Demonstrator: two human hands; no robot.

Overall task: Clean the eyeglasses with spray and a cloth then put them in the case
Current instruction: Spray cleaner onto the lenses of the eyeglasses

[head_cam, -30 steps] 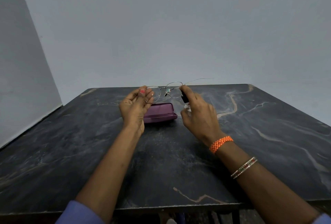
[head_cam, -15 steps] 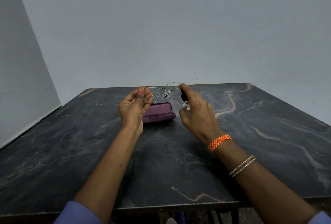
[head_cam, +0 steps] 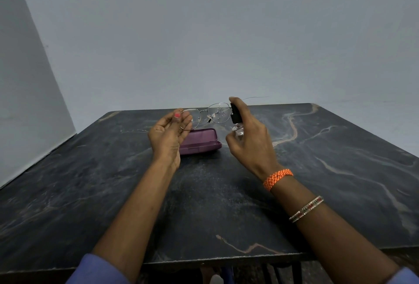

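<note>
Head view: pale grey walls behind, dark marbled surface (head_cam: 226,193) with lighter veins filling the lower half. Purple case (head_cam: 200,142), shut, lying flat toward the far middle of the surface, partly hidden by the left hand. Left hand (head_cam: 169,134) raised above the surface, palm turned inward, fingers (head_cam: 184,119) curled and pinching the left rim of the thin-framed eyeglasses (head_cam: 210,114), held in the air just above and beyond the case. Droplets visible on the right lens. One temple arm trailing off to the right past the right hand. Right hand (head_cam: 249,140) gripping a small clear spray bottle (head_cam: 238,128) with a black top, index finger on the top, nozzle just beside the right lens. Orange braided band (head_cam: 278,178) on the right wrist, beaded bangles (head_cam: 306,209) further up the forearm. Blue sleeves (head_cam: 97,270) at the bottom corners. No cloth to be made out.
</note>
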